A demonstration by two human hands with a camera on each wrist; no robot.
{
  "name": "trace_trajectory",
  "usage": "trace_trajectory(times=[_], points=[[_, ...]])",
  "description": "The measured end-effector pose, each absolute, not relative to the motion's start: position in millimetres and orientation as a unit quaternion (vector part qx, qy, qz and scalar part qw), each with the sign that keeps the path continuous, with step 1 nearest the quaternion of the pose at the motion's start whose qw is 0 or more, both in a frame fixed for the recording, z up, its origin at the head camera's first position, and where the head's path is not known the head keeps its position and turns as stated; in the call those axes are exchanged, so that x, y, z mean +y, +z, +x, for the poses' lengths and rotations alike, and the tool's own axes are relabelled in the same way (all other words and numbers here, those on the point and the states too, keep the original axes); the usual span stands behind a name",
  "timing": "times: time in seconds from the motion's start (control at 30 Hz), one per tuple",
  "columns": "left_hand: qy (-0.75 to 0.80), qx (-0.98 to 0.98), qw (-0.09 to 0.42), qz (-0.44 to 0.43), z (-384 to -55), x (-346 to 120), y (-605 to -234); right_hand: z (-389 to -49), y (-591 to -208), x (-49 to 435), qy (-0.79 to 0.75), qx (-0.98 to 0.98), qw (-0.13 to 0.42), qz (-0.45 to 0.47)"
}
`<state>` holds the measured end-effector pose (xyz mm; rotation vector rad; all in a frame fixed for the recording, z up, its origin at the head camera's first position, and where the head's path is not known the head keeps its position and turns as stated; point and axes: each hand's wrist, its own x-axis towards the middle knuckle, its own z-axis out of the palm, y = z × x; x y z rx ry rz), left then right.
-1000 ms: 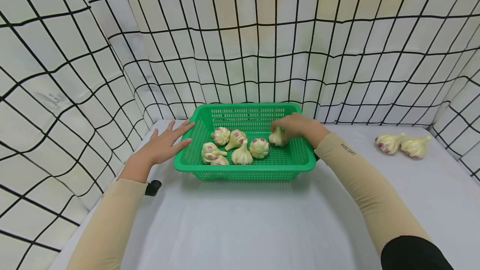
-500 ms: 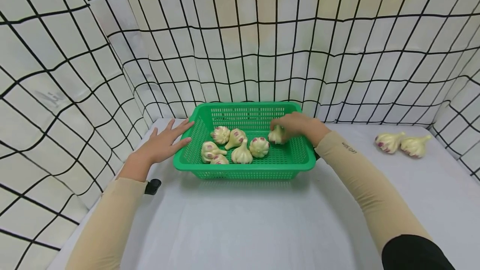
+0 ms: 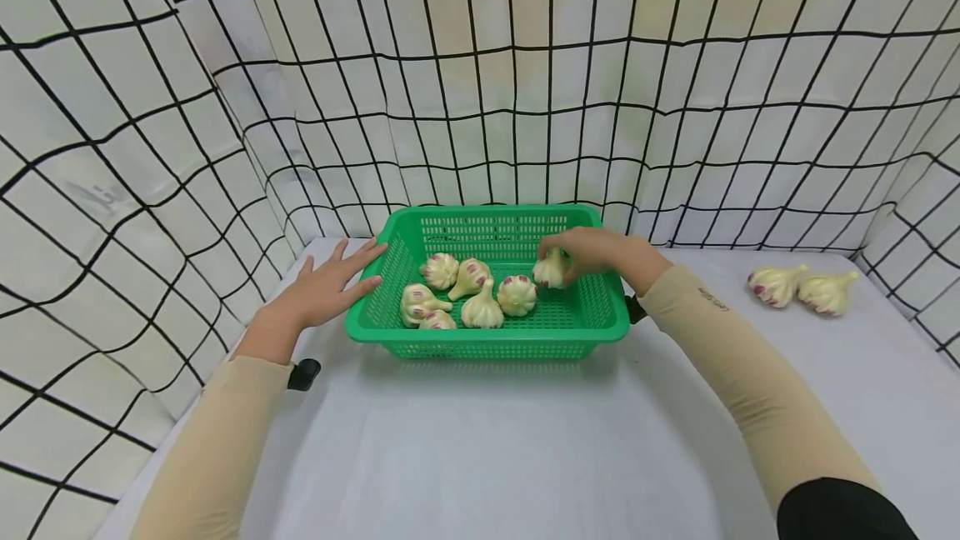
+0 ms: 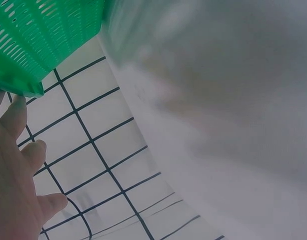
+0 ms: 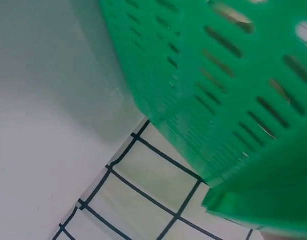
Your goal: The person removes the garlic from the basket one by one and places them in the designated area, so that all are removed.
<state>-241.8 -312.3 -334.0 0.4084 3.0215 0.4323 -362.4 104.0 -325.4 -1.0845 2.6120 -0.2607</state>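
In the head view a green slotted basket (image 3: pixel 487 336) holds several garlic bulbs, pale with purple streaks. My right hand (image 3: pixel 596 252) reaches over the basket's right rim and grips a garlic bulb (image 3: pixel 551 270) near the right end. To the left of that bulb sits a group of other bulbs, one of them a garlic bulb (image 3: pixel 517 296) close by. My left hand (image 3: pixel 322 286) touches the basket's left rim with straight, spread fingers. In the left wrist view its fingertips (image 4: pixel 16 115) meet the rim. The basket wall (image 5: pixel 218 90) hides the right hand's fingers in the right wrist view.
Two garlic bulbs (image 3: pixel 801 288) lie side by side on the white table (image 3: pixel 480 440) at the right. A black grid net (image 3: pixel 517 82) over white sheeting closes off the back and sides, with the basket standing close to the back one.
The right wrist and forearm have shifted slightly right and lower, while its fingers stay on the bulb, which has shifted slightly. The left hand and the basket stay in place.
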Motion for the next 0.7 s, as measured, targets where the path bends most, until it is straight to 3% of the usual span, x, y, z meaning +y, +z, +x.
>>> trace_trajectory(times=[0.3, 0.7], points=[[0.139, 0.981, 0.029, 0.132, -241, -314, -336, -349, -313, 109, -0.134, 0.895, 0.148, -0.399], [0.138, 0.981, 0.027, 0.132, -241, -313, -336, -338, -301, 122, -0.163, 0.883, 0.099, -0.429]])
